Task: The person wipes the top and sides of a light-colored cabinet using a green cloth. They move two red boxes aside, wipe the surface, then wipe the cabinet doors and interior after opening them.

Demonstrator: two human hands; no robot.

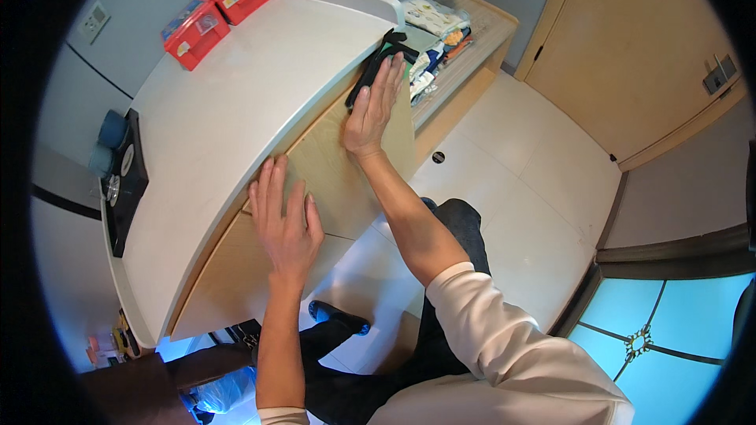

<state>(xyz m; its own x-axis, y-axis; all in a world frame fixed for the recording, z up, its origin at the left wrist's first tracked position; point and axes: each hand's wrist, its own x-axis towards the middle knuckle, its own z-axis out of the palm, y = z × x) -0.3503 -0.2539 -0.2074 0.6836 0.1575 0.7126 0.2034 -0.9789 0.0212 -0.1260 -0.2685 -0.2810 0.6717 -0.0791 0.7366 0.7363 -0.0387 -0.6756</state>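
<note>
My right hand [373, 107] lies flat with its fingers stretched against the upper part of a light wood cabinet front [339, 171], beside a black strap-like item [371, 71] at the cabinet's far corner. Whether the hand presses on that item or only touches it, I cannot tell. My left hand [286, 218] is spread at the front edge of the white countertop [236, 94], its fingertips by the top of the wood front. Nothing shows between the fingers of either hand.
Two red plastic boxes [195, 35] stand at the counter's back. A black tray [131, 189] lies at its left end, near blue cups [112, 128]. Folded clothes [434, 18] rest on a low wooden shelf [478, 18]. A wooden door [632, 41] is at the upper right, beyond a tiled floor [531, 171].
</note>
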